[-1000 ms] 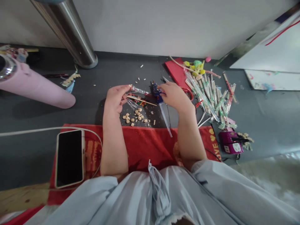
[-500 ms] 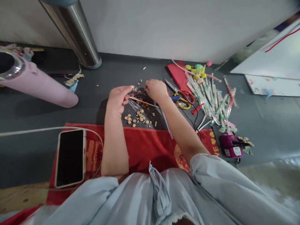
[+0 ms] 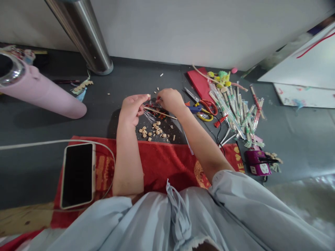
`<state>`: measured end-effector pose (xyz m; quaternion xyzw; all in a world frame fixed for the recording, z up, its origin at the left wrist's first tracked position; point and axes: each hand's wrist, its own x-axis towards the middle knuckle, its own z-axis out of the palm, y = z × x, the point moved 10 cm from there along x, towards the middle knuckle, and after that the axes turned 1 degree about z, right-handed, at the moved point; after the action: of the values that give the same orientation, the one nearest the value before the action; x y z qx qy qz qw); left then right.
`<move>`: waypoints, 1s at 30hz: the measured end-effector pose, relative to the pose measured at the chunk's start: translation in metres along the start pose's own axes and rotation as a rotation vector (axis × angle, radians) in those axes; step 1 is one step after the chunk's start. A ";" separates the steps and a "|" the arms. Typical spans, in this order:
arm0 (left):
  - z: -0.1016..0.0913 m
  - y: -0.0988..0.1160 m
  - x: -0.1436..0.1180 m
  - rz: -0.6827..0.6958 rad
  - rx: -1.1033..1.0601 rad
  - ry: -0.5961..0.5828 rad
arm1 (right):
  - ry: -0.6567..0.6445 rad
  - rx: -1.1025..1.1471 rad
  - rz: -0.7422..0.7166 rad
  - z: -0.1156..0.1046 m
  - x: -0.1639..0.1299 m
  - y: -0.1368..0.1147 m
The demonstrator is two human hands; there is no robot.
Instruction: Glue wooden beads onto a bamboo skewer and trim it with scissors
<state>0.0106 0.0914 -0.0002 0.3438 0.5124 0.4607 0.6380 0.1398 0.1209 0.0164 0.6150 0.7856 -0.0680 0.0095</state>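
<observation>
My left hand [image 3: 131, 108] is closed, thumb and forefinger pinched, with a tiny pale spot at their tips too small to name. A thin wooden stick [image 3: 167, 115] runs from by its curled fingers towards my right wrist; whether it is held is unclear. Below it lie thin white strands [image 3: 150, 116]. My right hand [image 3: 171, 100] has its fingers drawn together just right of the left fingertips, over a small pile of red and clear bits [image 3: 161, 116]; what it grips is hidden. Small flower-shaped wooden pieces [image 3: 157, 130] lie nearer me.
Scissors [image 3: 201, 101] and a blue-handled tool [image 3: 194, 109] lie right of my right hand, before many wrapped sticks [image 3: 235, 104]. A purple device [image 3: 258, 163] stands right. Left are a pink bottle [image 3: 49, 92], a steel cylinder [image 3: 90, 42] and a phone [image 3: 78, 174] on a red cloth [image 3: 162, 164].
My right hand has shifted slightly left, closer to the left fingertips. My left hand stays nearly where it was, still pinched. The camera view has moved a little.
</observation>
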 end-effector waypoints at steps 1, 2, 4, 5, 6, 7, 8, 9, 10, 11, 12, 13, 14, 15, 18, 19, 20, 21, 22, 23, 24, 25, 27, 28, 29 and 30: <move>0.000 0.000 0.000 0.000 -0.002 -0.001 | -0.008 -0.005 -0.001 0.001 0.001 -0.001; 0.000 0.000 0.000 -0.001 -0.003 -0.003 | -0.016 -0.011 -0.001 0.002 0.001 -0.002; 0.001 0.000 -0.001 -0.002 -0.005 -0.007 | -0.027 -0.024 -0.003 0.004 0.001 -0.004; 0.001 0.000 -0.001 -0.002 -0.006 -0.009 | -0.030 -0.030 -0.005 0.004 0.001 -0.004; 0.001 0.000 -0.001 -0.004 -0.008 -0.011 | -0.031 -0.035 -0.007 0.005 0.001 -0.005; 0.001 0.000 -0.001 -0.005 -0.011 -0.012 | -0.031 -0.037 -0.009 0.005 0.002 -0.006; 0.001 0.000 -0.001 -0.006 -0.015 -0.013 | -0.029 -0.038 -0.011 0.005 0.002 -0.006; 0.001 0.000 -0.001 -0.006 -0.020 -0.013 | -0.026 -0.036 -0.010 0.005 0.002 -0.006; 0.001 0.000 -0.001 -0.008 -0.025 -0.013 | -0.023 -0.029 -0.007 0.004 0.002 -0.005; 0.001 0.000 -0.001 -0.010 -0.028 -0.013 | -0.022 -0.018 -0.003 0.004 0.002 -0.004; 0.001 -0.001 -0.001 -0.013 -0.027 -0.012 | -0.022 -0.004 -0.001 0.003 0.001 -0.003; 0.001 -0.001 -0.001 -0.017 -0.023 -0.011 | -0.021 0.011 0.000 0.002 0.001 -0.001; 0.001 -0.002 -0.001 -0.020 -0.018 -0.013 | -0.018 0.024 0.003 0.001 0.001 0.001; 0.001 -0.002 -0.001 -0.021 -0.014 -0.015 | -0.014 0.034 0.004 0.000 0.000 0.002; 0.001 -0.002 0.000 -0.020 -0.018 -0.018 | 0.001 0.052 -0.007 -0.004 -0.002 0.004; 0.001 -0.002 0.000 -0.019 -0.018 -0.017 | 0.002 0.056 -0.016 -0.004 -0.002 0.003; 0.001 -0.002 0.000 -0.018 -0.015 -0.014 | 0.002 0.060 -0.026 -0.004 -0.003 0.002; 0.000 -0.002 0.000 -0.018 -0.008 -0.011 | 0.003 0.062 -0.034 -0.004 -0.003 0.001; 0.000 -0.002 -0.001 -0.017 0.001 -0.011 | 0.002 0.062 -0.039 -0.003 -0.003 0.000; 0.000 -0.002 -0.001 -0.016 0.007 -0.012 | -0.002 0.062 -0.042 -0.003 -0.004 0.000; 0.000 -0.002 -0.001 -0.014 0.011 -0.013 | -0.008 0.061 -0.043 -0.002 -0.004 0.000; 0.001 -0.002 -0.001 -0.012 0.012 -0.014 | -0.013 0.060 -0.042 -0.001 -0.005 0.000; 0.001 -0.002 -0.001 -0.010 0.005 -0.016 | -0.011 0.061 -0.035 -0.003 -0.009 0.000; 0.001 -0.002 -0.001 -0.010 -0.002 -0.017 | -0.004 0.063 -0.031 -0.005 -0.011 0.001; 0.001 -0.002 -0.001 -0.009 -0.012 -0.019 | 0.005 0.068 -0.029 -0.007 -0.013 0.001; 0.001 -0.002 0.000 -0.011 -0.021 -0.024 | 0.009 0.076 -0.031 -0.009 -0.016 0.001</move>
<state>0.0125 0.0902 -0.0018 0.3397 0.5017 0.4585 0.6501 0.1452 0.1064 0.0266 0.6029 0.7919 -0.0951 -0.0185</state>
